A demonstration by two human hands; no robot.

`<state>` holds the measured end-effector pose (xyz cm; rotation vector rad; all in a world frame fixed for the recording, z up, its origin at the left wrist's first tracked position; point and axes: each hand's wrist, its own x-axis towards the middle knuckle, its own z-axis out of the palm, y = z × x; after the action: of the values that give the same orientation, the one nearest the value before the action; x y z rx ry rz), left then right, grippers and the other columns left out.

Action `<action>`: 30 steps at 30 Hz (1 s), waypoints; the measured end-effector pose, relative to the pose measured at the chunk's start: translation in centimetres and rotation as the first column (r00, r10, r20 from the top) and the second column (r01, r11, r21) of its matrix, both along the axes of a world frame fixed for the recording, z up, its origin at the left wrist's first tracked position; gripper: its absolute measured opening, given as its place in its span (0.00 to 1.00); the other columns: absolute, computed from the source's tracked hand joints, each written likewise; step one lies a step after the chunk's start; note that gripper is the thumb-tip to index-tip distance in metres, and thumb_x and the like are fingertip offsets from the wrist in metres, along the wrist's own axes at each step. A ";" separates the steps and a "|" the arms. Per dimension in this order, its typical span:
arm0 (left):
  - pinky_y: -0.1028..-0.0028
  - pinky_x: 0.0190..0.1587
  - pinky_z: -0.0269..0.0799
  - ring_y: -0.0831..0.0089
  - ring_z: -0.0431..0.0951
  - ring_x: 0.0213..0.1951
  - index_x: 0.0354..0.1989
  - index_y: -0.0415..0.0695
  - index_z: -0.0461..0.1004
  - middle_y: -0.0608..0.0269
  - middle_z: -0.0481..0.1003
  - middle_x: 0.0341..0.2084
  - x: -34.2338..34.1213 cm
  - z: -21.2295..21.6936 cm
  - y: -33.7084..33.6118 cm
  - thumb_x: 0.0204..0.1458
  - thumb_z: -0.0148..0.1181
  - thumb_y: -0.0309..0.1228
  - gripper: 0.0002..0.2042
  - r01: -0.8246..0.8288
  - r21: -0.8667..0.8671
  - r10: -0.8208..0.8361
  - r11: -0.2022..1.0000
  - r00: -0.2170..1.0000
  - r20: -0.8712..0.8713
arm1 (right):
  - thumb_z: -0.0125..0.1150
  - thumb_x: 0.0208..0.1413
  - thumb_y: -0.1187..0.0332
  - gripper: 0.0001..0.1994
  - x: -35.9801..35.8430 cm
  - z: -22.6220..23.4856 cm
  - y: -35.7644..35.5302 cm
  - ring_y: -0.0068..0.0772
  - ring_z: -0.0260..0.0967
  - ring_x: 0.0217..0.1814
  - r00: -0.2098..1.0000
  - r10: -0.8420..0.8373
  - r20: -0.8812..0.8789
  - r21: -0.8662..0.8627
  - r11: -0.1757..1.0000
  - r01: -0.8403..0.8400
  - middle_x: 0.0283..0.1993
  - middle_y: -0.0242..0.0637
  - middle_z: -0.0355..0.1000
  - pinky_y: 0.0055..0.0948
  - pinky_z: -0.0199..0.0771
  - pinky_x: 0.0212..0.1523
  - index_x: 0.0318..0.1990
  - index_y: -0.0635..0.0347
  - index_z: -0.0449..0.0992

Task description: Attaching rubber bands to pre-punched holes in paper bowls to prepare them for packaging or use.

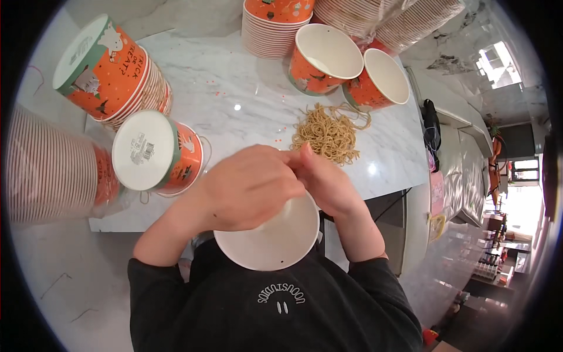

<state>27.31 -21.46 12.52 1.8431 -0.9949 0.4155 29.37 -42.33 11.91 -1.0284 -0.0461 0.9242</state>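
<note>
A white-lined paper bucket [281, 243] rests tilted against my dark shirt, its opening facing up and a small dark hole near its near rim. Across that opening reaches my left hand [249, 188], its fingers curled closed near the bucket's far rim. Whatever they pinch is hidden. My right hand [322, 182] grips the bucket's far right side, thumb raised beside my left fingertips; its other fingers are mostly covered. Just beyond my right hand, a loose heap of tan cord pieces [327, 135] lies on the marble-look table [234, 76].
Two orange-patterned buckets, one upright [328, 53] and one tilted [381, 79], are at the back right. Nested bucket stacks [270, 35] stand behind. At left are an overturned bucket [143, 149] with cord, another stack [111, 70] and a plastic-wrapped stack [53, 170].
</note>
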 end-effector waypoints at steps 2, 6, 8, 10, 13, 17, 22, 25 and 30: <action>0.56 0.51 0.80 0.62 0.81 0.36 0.37 0.44 0.80 0.63 0.78 0.30 -0.1 -0.5 -0.4 0.41 0.67 0.16 0.13 0.004 0.028 -0.008 1.000 0.988 0.152 | 0.44 0.77 0.54 0.25 0.6 -0.4 -0.4 0.37 0.72 0.62 0.996 -0.060 0.059 0.089 0.995 0.055 0.61 0.47 0.75 0.37 0.67 0.68 0.59 0.69 0.76; 0.59 0.45 0.78 0.60 0.81 0.40 0.35 0.43 0.77 0.62 0.77 0.32 0.5 -0.9 0.5 0.41 0.67 0.22 0.11 0.005 0.098 -0.018 0.995 0.991 0.129 | 0.44 0.77 0.60 0.16 2.6 -1.2 -2.4 0.40 0.72 0.61 0.978 -0.196 -0.074 0.426 0.880 0.209 0.53 0.45 0.77 0.42 0.71 0.65 0.44 0.62 0.74; 0.60 0.41 0.77 0.57 0.79 0.36 0.33 0.44 0.76 0.60 0.75 0.29 0.7 -0.8 1.2 0.40 0.67 0.22 0.10 -0.080 0.205 0.085 0.975 0.996 -0.015 | 0.44 0.77 0.61 0.14 2.9 -0.5 -3.4 0.37 0.73 0.49 0.938 -0.331 -0.102 0.316 0.884 0.346 0.44 0.40 0.76 0.43 0.73 0.62 0.42 0.60 0.71; 0.60 0.38 0.75 0.56 0.78 0.34 0.32 0.43 0.75 0.59 0.75 0.27 1.2 -0.6 1.6 0.43 0.66 0.23 0.08 -0.071 0.227 0.084 0.971 0.995 -0.049 | 0.44 0.77 0.61 0.13 3.5 -0.5 -4.4 0.32 0.66 0.37 0.891 -0.427 -0.153 0.530 0.726 0.439 0.36 0.34 0.69 0.42 0.75 0.59 0.42 0.59 0.70; 0.61 0.38 0.75 0.56 0.79 0.34 0.33 0.42 0.76 0.60 0.76 0.28 1.2 -0.4 2.1 0.47 0.64 0.24 0.06 -0.034 0.340 0.113 0.940 0.970 -0.214 | 0.47 0.76 0.62 0.13 3.0 0.5 -3.9 0.27 0.61 0.33 0.826 -0.560 0.064 0.364 0.784 0.503 0.31 0.28 0.63 0.36 0.75 0.48 0.42 0.61 0.72; 0.65 0.32 0.73 0.65 0.78 0.31 0.35 0.42 0.78 0.61 0.78 0.28 1.3 0.1 2.7 0.49 0.67 0.24 0.06 -0.056 0.393 0.185 0.918 0.936 -0.299 | 0.49 0.74 0.66 0.12 2.1 1.2 -3.5 0.19 0.59 0.30 0.738 -0.500 0.454 0.085 0.848 0.523 0.28 0.25 0.62 0.27 0.71 0.36 0.46 0.65 0.75; 0.71 0.32 0.74 0.68 0.79 0.31 0.49 0.44 0.79 0.59 0.81 0.40 0.5 2.1 1.2 0.48 0.71 0.24 0.18 -0.225 0.204 0.283 0.953 0.902 -0.326 | 0.57 0.67 0.73 0.06 0.1 2.3 -2.4 0.09 0.56 0.26 0.724 -0.048 0.688 -0.315 0.879 0.357 0.26 0.21 0.67 0.20 0.58 0.27 0.43 0.63 0.80; 0.75 0.34 0.75 0.69 0.81 0.33 0.59 0.45 0.77 0.57 0.80 0.48 0.4 1.7 0.4 0.49 0.73 0.23 0.26 -0.204 -0.020 0.187 0.979 0.928 -0.324 | 0.60 0.61 0.74 0.04 -1.3 3.3 -2.1 0.12 0.53 0.24 0.765 0.101 0.636 -0.472 0.835 0.282 0.20 0.22 0.62 0.23 0.56 0.25 0.38 0.64 0.80; 0.74 0.33 0.74 0.69 0.80 0.31 0.54 0.43 0.80 0.61 0.82 0.37 0.3 0.0 1.3 0.53 0.70 0.23 0.18 0.016 0.108 0.022 0.994 0.939 -0.342 | 0.59 0.51 0.81 0.04 -1.6 4.6 -1.9 0.14 0.58 0.26 0.652 0.099 0.751 -0.414 0.840 0.350 0.25 0.29 0.71 0.22 0.54 0.28 0.31 0.69 0.81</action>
<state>27.66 -20.15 12.52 1.9320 -0.7866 0.0346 27.76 -44.24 16.51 -1.8810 -0.4337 0.2942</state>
